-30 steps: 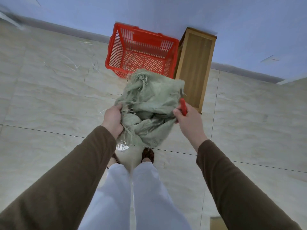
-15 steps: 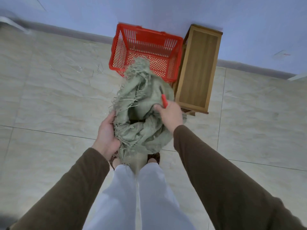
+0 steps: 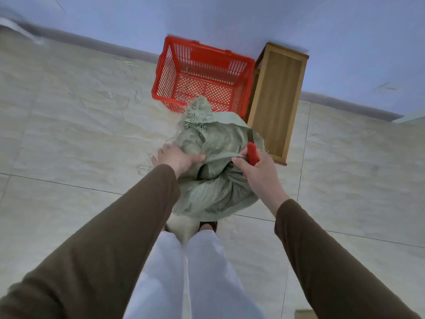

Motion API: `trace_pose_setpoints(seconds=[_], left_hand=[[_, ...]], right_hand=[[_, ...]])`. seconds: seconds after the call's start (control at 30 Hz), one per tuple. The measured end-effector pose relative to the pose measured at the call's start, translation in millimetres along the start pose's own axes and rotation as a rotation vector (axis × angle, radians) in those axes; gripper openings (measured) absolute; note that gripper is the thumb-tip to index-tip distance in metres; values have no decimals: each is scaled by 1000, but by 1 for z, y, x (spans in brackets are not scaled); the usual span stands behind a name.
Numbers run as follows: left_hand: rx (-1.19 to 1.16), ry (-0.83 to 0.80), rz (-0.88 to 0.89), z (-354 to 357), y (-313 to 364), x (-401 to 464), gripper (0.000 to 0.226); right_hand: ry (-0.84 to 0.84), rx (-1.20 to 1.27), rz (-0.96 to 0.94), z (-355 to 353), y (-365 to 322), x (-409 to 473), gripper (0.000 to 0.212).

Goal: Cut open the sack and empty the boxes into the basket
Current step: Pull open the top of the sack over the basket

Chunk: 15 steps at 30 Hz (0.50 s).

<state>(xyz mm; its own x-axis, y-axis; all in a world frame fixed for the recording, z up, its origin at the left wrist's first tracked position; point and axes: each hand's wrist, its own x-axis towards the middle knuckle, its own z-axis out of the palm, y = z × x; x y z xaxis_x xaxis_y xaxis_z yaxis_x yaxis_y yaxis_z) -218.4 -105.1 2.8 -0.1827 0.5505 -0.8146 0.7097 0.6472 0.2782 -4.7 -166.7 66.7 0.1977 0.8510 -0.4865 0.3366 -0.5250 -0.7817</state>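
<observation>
A crumpled grey-green woven sack (image 3: pixel 213 180) with a frayed top hangs in front of me, above my feet. My left hand (image 3: pixel 178 156) grips its left side. My right hand (image 3: pixel 255 170) grips the sack's right edge together with a red-handled cutter (image 3: pixel 252 153). The red plastic basket (image 3: pixel 202 74) stands on the floor beyond the sack, against the wall; only a few loose fibres lie in it. No boxes are visible; the sack's inside is hidden.
A low wooden stool (image 3: pixel 277 100) stands right of the basket, touching it. Pale tiled floor (image 3: pixel 69 134) spreads all around, with loose sack fibres near the basket. My feet (image 3: pixel 208 225) and white trousers are directly under the sack.
My left hand has shifted up from the sack's lower left onto its upper left side. My right hand with the cutter moved right along the sack's edge. The view has moved closer to the basket.
</observation>
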Motion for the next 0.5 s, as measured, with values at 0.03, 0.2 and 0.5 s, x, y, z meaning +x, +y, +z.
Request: trace_pose_setpoints(seconds=[0.03,0.2,0.5], left_hand=[[-142,-46,-6,4,0,5,87],[-869,-96,90,25,-1,8,21],[-1002,-141,185,23,-6,1,32]], right_hand=[[15,16,23,-5,1,1,22],[215,76,239,-23,7,18,15],[-287,-691,-76,45,-10,-10,20]])
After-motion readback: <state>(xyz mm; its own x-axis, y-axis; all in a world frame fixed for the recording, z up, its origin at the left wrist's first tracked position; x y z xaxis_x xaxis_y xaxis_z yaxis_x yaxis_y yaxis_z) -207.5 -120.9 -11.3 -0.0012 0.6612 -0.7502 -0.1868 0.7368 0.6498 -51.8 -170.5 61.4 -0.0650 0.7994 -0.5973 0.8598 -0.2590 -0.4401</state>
